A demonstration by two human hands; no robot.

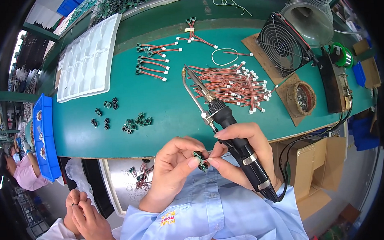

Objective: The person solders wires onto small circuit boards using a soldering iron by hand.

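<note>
My left hand (173,166) pinches a small green circuit board (200,163) between thumb and fingers, in front of my shirt at the table's near edge. My right hand (254,149) is closed around a black soldering iron (224,116) with a thin metal solder-feed tube (193,96) clamped along it. The iron's tip points up and away over the table. Right thumb and forefinger meet beside the board, pinching a thin piece, perhaps a wire end; the fingers mostly hide it. Beyond the iron lies a pile of red-and-black wire leads (237,86) with white connectors.
Loose small boards (137,122) and rows of wired boards (154,64) lie on the green table. A white tray (88,60) and blue bin (45,138) stand left. A fan (280,45), round tin (303,98) and solder spool (342,55) stand right. Another person's hands (87,216) work at lower left.
</note>
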